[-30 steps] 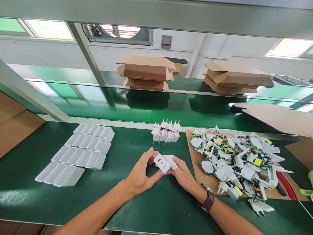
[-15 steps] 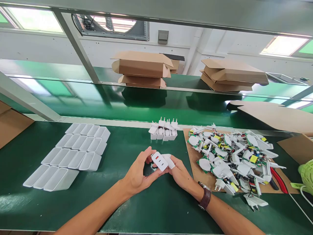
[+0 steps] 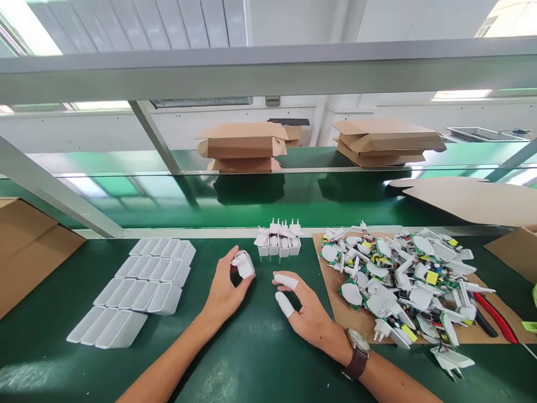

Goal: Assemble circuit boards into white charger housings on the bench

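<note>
A white charger housing (image 3: pixel 244 265) is gripped between the thumb and fingers of my left hand (image 3: pixel 224 285), above the green table. My right hand (image 3: pixel 305 310) is apart from it, fingers spread and holding nothing, with white finger cots on the thumb and a finger. Beyond the hands stands a small group of white chargers (image 3: pixel 279 245) with plug pins pointing up. To the left, rows of white hollow charger shells (image 3: pixel 157 299) lie on the table.
On the right, a cardboard sheet (image 3: pixel 331 296) carries a heap of circuit boards and plug parts (image 3: pixel 390 280). Red-handled pliers (image 3: pixel 499 319) lie at its edge. Cardboard boxes (image 3: pixel 243 146) sit on the shelf behind, and another box (image 3: pixel 33 246) is at the left.
My right hand has let go of the charger and moved away, opening its fingers. My left hand keeps the charger, now turned and shifted left. The view has tilted upward.
</note>
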`<state>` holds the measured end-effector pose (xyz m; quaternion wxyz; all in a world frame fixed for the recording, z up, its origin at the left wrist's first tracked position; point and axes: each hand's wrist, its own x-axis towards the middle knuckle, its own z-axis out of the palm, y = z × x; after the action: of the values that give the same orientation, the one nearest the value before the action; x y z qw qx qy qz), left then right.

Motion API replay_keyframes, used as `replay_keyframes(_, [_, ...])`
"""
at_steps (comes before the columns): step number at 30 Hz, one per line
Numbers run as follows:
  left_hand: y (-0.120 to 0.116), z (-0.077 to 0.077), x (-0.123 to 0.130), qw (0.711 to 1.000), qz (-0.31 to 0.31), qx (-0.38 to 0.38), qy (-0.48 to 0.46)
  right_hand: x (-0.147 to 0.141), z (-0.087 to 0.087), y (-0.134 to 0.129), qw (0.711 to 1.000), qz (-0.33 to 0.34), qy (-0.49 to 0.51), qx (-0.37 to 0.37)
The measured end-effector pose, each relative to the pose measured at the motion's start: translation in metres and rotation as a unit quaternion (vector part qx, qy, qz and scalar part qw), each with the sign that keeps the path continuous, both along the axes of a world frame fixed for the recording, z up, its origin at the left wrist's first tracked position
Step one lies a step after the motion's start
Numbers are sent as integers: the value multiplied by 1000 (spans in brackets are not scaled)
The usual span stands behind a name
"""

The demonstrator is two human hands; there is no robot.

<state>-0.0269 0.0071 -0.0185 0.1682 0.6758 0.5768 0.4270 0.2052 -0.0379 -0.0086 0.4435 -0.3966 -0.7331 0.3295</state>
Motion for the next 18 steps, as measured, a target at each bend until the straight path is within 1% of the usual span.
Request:
replay_keyframes(2, [18,1,-4,997,43,-58,-43,3,-1,1,998,-3,-43,41])
replay_keyframes(4, [35,2,-2,992,51,-89,-73,4,-4,1,993,4,-80,86])
replay_keyframes(7, [52,3,10,991,35,-89,-94,4,-8,-3,982,20,-123,144])
replay_keyframes(9, [57,3,20,992,20,-81,-100,4,-9,-5,976,21,-138,166])
replay_keyframes(11, [56,3,29,991,13,-76,-107,7,-9,-2,975,-8,-137,175])
replay_keyframes(13, [53,3,35,990,19,-77,-113,10,-6,9,977,-86,-124,152])
replay_keyframes(14, [52,3,36,990,26,-80,-116,12,-3,18,977,-134,-116,114])
replay_keyframes(16, [53,4,39,988,39,-89,-121,12,1,43,971,-210,-110,0])
replay_keyframes(17, [55,5,40,987,44,-93,-123,11,3,57,965,-230,-111,-60])
replay_keyframes(18, [59,6,41,986,50,-96,-125,8,5,72,959,-238,-115,-103])
